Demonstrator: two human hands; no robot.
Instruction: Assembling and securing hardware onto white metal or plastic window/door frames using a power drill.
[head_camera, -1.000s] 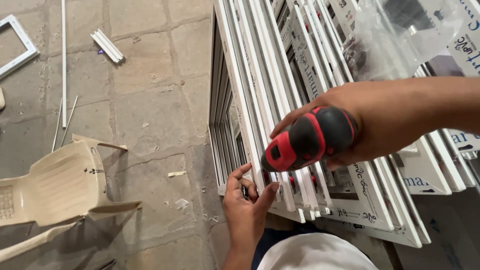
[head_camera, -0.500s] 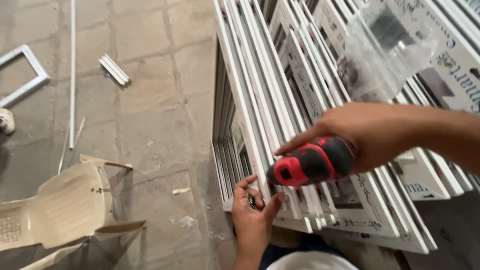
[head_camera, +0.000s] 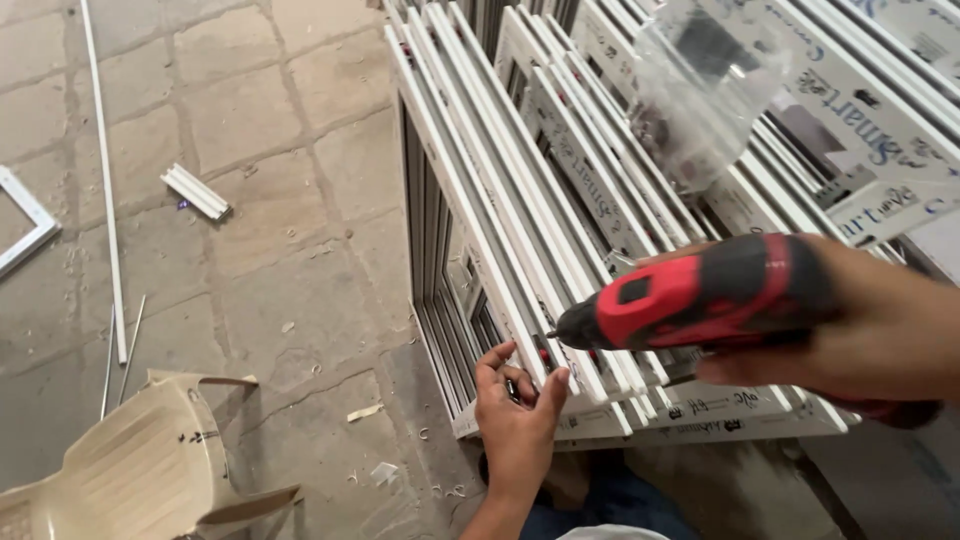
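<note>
My right hand (head_camera: 880, 335) grips a red and black cordless drill (head_camera: 700, 295), its tip pointing left at the edge of a stack of white window frames (head_camera: 500, 200) leaning in a row. Below the tip, my left hand (head_camera: 515, 415) reaches up from the bottom. Its fingers pinch the lower corner of one frame, and whether they hold a small part there I cannot tell. A clear plastic bag (head_camera: 700, 90) with small dark parts lies on top of the frames.
A beige plastic chair (head_camera: 130, 470) stands at the lower left on the stone floor. A long white strip (head_camera: 105, 180), a short white profile piece (head_camera: 195, 192) and a white frame corner (head_camera: 25, 225) lie on the floor with scattered shavings.
The view has shifted closer to the frames. The drill tip has come nearer the frame edge above my left hand, which stays at the lower corner.
</note>
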